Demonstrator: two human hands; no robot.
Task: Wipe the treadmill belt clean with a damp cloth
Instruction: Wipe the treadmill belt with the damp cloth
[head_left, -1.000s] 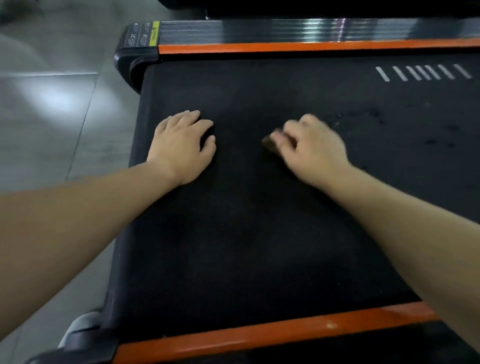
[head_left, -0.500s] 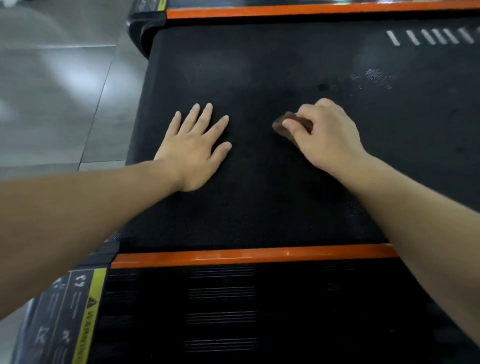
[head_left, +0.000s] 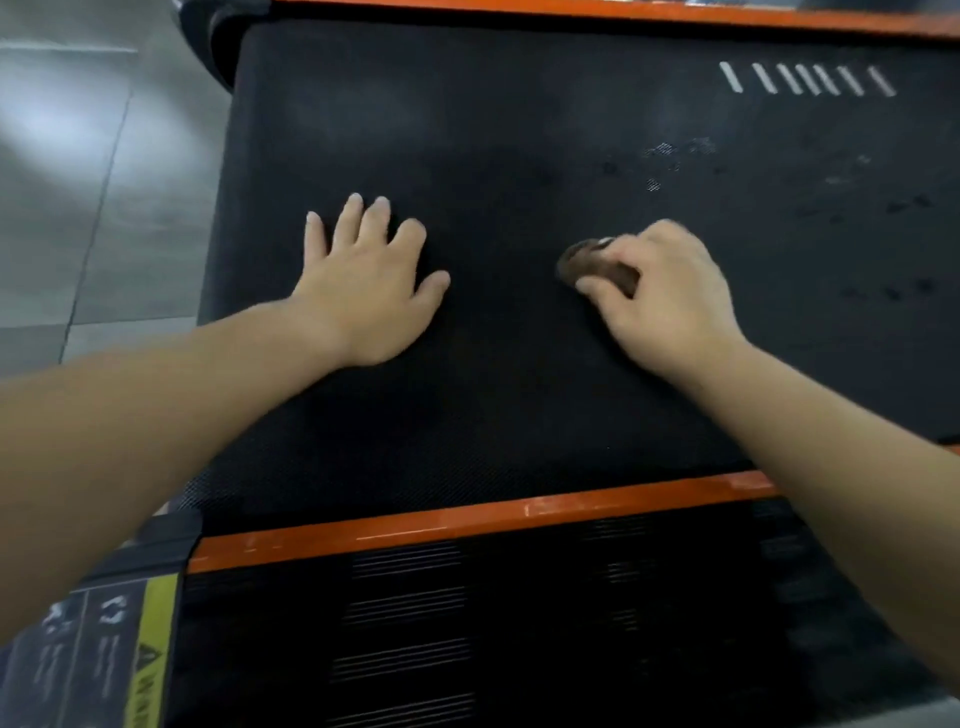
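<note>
A black treadmill belt (head_left: 519, 389) is seen from above, bordered by an orange trim strip (head_left: 467, 525) on the near side and another orange strip (head_left: 623, 13) along the far edge. The left hand (head_left: 366, 291) is laid flat on the belt, palm down, with the fingers straight and slightly spread; nothing is held by it. The right hand (head_left: 665, 296) is placed on the belt well apart from the left, its fingers curled around a small, bunched brown cloth (head_left: 589, 265), which is pressed against the belt surface and is only partly seen beyond the fingertips and thumb. Pale specks and dark spots (head_left: 675, 156) are scattered on the belt beyond and to the right of the cloth. A row of slanted white stripes (head_left: 805, 79) is printed near the far right corner of the belt. A ribbed black side rail (head_left: 415, 623) is seen on the near side of the nearer orange strip, and a yellow warning label (head_left: 148, 660) is fixed at its left end. Grey floor tiles (head_left: 93, 182) are seen to the left of the machine.
</note>
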